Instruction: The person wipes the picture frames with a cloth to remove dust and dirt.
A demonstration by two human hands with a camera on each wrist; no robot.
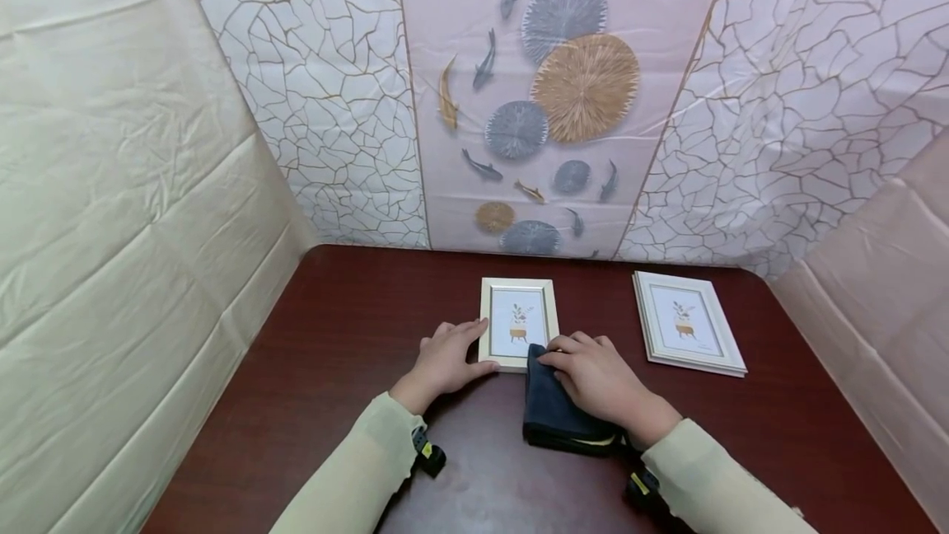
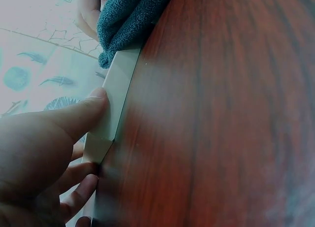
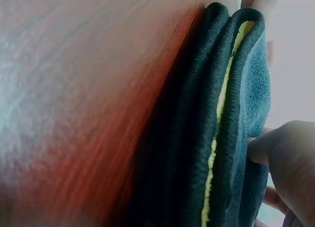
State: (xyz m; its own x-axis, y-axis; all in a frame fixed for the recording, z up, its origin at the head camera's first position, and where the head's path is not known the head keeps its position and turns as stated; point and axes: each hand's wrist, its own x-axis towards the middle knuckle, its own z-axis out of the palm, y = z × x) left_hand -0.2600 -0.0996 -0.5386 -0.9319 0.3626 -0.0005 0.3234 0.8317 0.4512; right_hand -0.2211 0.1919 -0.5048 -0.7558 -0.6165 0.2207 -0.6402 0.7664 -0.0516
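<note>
The left hand (image 1: 445, 359) holds the near left corner of a white picture frame (image 1: 520, 320). Its thumb is on the near edge and its other fingers are by the left side. The frame lies flat on the dark red worktop (image 1: 371, 303), just ahead of the left hand and to its right, with a plant in a pot on its picture. The right hand (image 1: 599, 377) grips a folded dark blue cloth (image 1: 552, 410), which has a bit of yellow along its edge. The cloth sits under that hand and to its left, and its tip covers the frame's near right corner. Past the right hand, off to its right, is a stack of white frames (image 1: 688, 321), with the same kind of plant picture on top.
</note>
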